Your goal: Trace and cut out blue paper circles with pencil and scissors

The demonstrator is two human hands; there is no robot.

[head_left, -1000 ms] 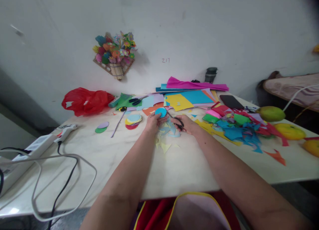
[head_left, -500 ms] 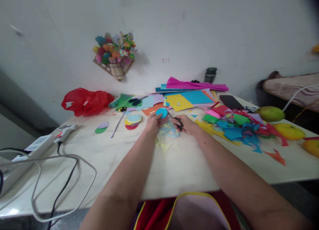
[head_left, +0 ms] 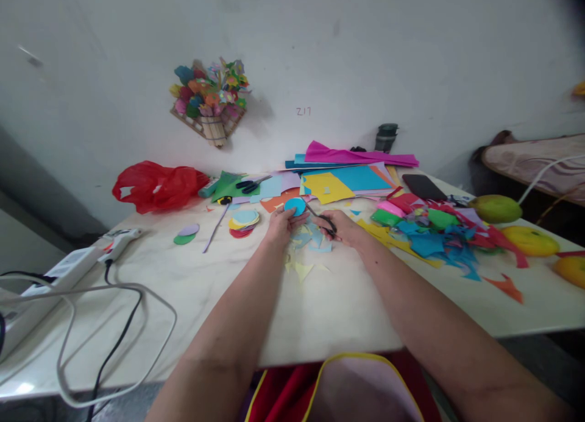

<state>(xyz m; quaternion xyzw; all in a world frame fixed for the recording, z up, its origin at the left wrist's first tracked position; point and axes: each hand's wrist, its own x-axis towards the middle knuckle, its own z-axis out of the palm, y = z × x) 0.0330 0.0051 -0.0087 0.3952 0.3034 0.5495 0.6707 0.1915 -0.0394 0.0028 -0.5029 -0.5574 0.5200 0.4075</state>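
Observation:
Pinched in my left hand (head_left: 282,222) is a round blue paper disc (head_left: 295,206). My right hand (head_left: 337,224) is closed round the dark handles of a pair of scissors (head_left: 327,222), whose blades point up and left at the disc's right edge. Pale blue paper scraps (head_left: 311,234) lie under both hands, and pale yellow scraps (head_left: 300,268) are nearer to me. To the left rests a pile of cut paper discs (head_left: 244,220) in light blue, yellow and red. Farther left, a lilac disc (head_left: 189,229) overlaps a green disc (head_left: 184,239).
Paper sheets (head_left: 361,179) and another pair of scissors (head_left: 249,186) lie at the back. A red plastic bag (head_left: 158,186) is back left, and a power strip (head_left: 68,270) with cables front left. Scraps (head_left: 429,242), a phone (head_left: 423,187) and mangoes (head_left: 530,240) occupy the right.
The blue disc has shifted very slightly left in my left hand. One pale blue scrap beneath my hands looks differently placed. My right hand still holds the scissors.

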